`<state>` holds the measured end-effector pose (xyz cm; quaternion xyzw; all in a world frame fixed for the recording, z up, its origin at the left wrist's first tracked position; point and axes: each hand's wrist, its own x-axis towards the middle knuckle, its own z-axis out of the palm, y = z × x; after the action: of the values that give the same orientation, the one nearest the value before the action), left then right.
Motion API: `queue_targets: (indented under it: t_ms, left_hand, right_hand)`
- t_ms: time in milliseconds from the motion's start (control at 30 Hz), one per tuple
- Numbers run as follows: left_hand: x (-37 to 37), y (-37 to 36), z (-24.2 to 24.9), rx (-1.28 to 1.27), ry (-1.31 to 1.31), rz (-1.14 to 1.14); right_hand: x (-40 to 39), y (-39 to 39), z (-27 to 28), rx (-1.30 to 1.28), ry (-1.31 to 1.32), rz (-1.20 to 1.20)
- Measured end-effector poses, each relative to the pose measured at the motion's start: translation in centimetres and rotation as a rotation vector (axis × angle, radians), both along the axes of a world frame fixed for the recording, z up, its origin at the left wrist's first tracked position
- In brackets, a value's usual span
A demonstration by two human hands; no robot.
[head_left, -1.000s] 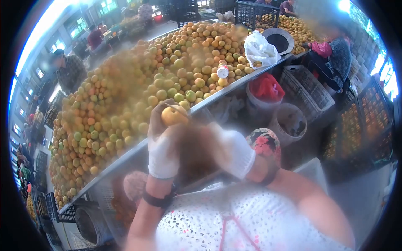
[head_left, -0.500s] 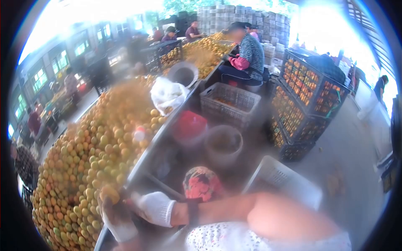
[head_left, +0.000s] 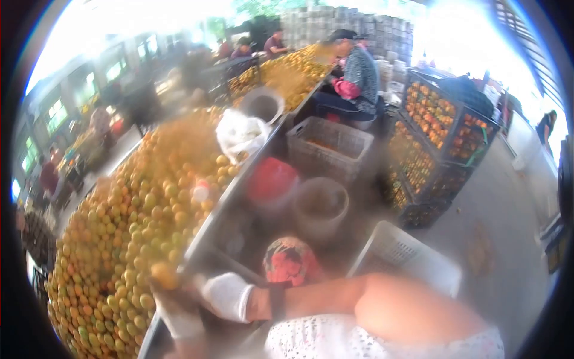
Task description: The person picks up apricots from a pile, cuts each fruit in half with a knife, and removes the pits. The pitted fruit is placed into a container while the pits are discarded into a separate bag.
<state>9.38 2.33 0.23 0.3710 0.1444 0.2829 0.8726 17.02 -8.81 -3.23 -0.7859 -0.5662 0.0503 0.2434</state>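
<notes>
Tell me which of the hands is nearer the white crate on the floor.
Right. The right hand is over the table edge, nearer the white crate; the left hand is farther off, holding an orange fruit.

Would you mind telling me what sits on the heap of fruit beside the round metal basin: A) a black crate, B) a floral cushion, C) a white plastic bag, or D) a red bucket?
C: a crumpled white plastic bag lies on the fruit heap just below the metal basin.
</notes>
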Motion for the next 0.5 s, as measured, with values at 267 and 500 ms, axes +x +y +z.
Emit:
queue_targets:
  t_ms: [267,500]
  left_hand:
    - [-1.4,-0.9,0.1,0.570,-0.035,0.128]
    - [-1.4,-0.7,0.5,0.574,0.175,0.137]
  right_hand:
    - [0.1,-0.4,-1.0,0.459,0.054,-0.016]
    - [0.8,-1.5,2.1,0.418,0.104,0.003]
